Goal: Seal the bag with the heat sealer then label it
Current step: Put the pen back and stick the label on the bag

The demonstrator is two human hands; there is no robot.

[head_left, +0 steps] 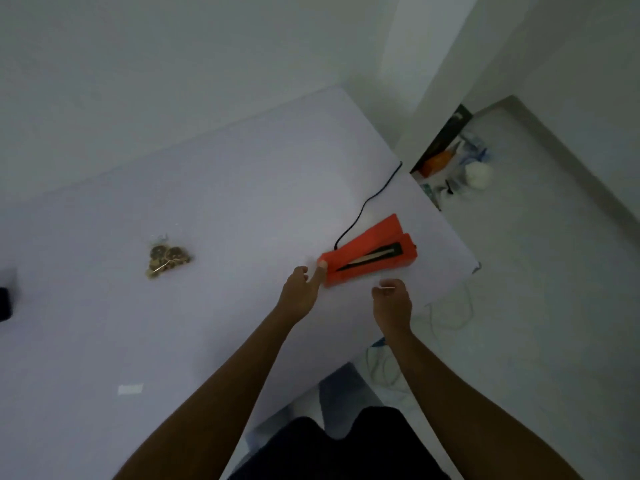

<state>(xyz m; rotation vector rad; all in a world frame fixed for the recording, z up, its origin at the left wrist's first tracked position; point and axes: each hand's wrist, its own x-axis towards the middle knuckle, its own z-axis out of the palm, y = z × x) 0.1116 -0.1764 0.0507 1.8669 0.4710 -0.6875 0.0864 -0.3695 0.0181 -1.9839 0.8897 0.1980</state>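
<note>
An orange heat sealer lies on the white table near its right edge, its arm raised and a dark sealing strip showing. My left hand touches the sealer's near left corner with one extended finger, the other fingers curled. My right hand hovers just in front of the sealer, fingers loosely curled, holding nothing that I can make out. A small clear bag of brown pieces lies far to the left on the table. A white label lies near the table's front edge.
A black power cord runs from the sealer over the table's far right edge. Clutter and a white bundle sit on the floor to the right. A dark object sits at the left edge. Thin cables trail on the floor.
</note>
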